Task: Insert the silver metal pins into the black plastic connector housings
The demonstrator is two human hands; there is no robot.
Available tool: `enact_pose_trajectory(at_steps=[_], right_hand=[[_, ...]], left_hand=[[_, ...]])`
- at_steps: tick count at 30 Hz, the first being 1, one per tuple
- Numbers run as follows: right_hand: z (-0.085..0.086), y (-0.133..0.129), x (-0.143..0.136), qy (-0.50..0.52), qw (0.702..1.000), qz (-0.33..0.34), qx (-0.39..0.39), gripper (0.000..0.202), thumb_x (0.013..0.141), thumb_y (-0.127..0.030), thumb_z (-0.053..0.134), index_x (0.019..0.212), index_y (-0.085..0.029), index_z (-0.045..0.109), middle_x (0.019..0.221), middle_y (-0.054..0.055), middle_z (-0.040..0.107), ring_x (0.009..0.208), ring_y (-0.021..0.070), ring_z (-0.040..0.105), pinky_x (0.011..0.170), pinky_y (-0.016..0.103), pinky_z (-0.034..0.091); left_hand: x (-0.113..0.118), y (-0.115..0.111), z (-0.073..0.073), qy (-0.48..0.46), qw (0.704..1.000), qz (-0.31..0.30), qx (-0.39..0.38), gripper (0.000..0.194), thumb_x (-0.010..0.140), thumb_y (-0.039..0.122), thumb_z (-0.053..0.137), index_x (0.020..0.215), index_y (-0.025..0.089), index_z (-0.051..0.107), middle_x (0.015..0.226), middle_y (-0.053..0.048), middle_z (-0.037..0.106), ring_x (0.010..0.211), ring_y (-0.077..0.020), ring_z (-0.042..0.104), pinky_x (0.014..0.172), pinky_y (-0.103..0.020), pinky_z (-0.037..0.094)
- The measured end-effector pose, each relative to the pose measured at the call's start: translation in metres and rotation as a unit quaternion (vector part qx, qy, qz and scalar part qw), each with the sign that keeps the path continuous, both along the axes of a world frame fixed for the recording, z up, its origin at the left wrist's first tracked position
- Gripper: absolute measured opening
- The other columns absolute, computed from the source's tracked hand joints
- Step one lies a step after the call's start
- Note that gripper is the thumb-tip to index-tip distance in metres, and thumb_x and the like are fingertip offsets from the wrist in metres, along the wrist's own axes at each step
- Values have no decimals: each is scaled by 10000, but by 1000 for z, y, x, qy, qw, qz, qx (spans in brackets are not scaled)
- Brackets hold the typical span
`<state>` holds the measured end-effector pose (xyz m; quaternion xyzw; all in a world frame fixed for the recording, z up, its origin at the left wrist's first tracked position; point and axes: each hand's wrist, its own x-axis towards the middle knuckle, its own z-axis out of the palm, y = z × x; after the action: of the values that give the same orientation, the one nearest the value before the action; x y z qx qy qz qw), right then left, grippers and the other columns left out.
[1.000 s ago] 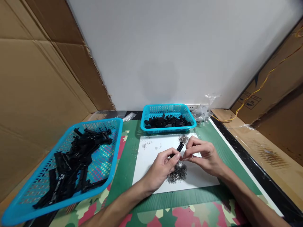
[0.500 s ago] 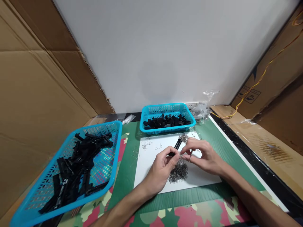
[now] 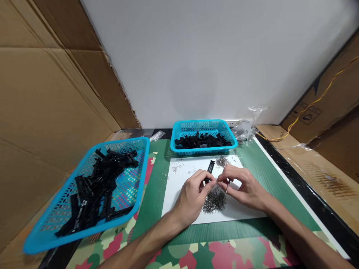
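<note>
My left hand [image 3: 192, 194] is closed around the lower end of a slim black plastic part [image 3: 211, 167], whose far end points away from me. My right hand [image 3: 243, 185] pinches a thin metal tool [image 3: 228, 185] that slants down from between the fingers. The fingertips of both hands meet, or nearly so, and hide whatever small piece lies between them. Beneath them a dense pile of small metal springs or clips [image 3: 213, 201] lies on a white sheet [image 3: 179, 201]. A smaller heap of metal pieces [image 3: 222, 161] is just beyond my right hand.
A blue basket [image 3: 144, 175] with long black parts stands at the left. Another blue basket [image 3: 204, 151] with small black parts stands at the back, beside clear plastic bags [image 3: 243, 129]. Loose metal pieces [image 3: 177, 169] lie on the sheet's left. Cardboard [image 3: 56, 93] walls both sides.
The camera view has shifted slightly, moving the scene right. The black part stands a little straighter in my left hand. Both hands keep their holds, fingertips still close together.
</note>
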<state>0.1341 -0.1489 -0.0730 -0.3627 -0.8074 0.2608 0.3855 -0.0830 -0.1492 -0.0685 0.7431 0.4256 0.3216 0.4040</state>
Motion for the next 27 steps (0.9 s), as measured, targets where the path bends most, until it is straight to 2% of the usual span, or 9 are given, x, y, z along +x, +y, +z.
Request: enact_pose_trajectory(at_steps=[2,4,7,9,14,20,27], right_hand=[[1,0,1,8,1000,-15,5,122,973,-208,634,902,-222,733,752,12,653,709,169,590,677,322,451],[4,1,4,7,999,-54,4,126,951,-207,635,868,-220,729,740,14,663,702,173,602,666,321,455],[8,5,13,-4,992,-128,-7,143,933,-252,633,822,-217,717,754,30,699,691,181,617,647,319,466],[8,8,19,-15,986,-165,-19,160,929,-280,631,813,-214,718,774,42,722,694,185,626,643,317,470],[3,12,25,-30,982,-182,-39,139,916,-262,631,864,-204,745,834,49,753,740,191,651,687,315,485],[0,14,21,-84,981,-158,-80,155,870,-207,619,866,-200,775,851,52,782,717,188,640,682,316,475],[-7,14,18,-105,980,-147,-80,169,857,-218,616,866,-192,783,823,63,767,705,187,639,662,311,475]], left_hand=[[1,-1,0,1,1000,-11,-9,296,1089,416,457,1035,206,659,986,-36,663,861,-186,593,777,-295,409],[1,-3,-1,3,1000,-11,-26,331,1109,426,384,1218,230,628,1015,-45,675,903,-202,620,803,-308,426],[2,-4,-6,11,999,11,-40,446,1103,405,387,1518,254,449,1017,-57,691,882,-216,637,789,-322,444],[2,-4,-10,19,999,16,-37,535,1093,390,408,1607,247,362,1061,-73,702,894,-224,645,796,-333,456],[-1,0,-13,58,998,-22,-15,506,1119,435,320,1537,237,524,1103,-79,707,964,-237,646,873,-368,472],[2,1,-10,50,998,-43,8,460,1107,394,382,1417,176,643,1083,-106,725,1036,-268,641,951,-415,493],[6,1,-11,64,996,-65,25,447,1112,383,382,1399,174,654,1185,-114,737,1089,-276,646,982,-438,493]])
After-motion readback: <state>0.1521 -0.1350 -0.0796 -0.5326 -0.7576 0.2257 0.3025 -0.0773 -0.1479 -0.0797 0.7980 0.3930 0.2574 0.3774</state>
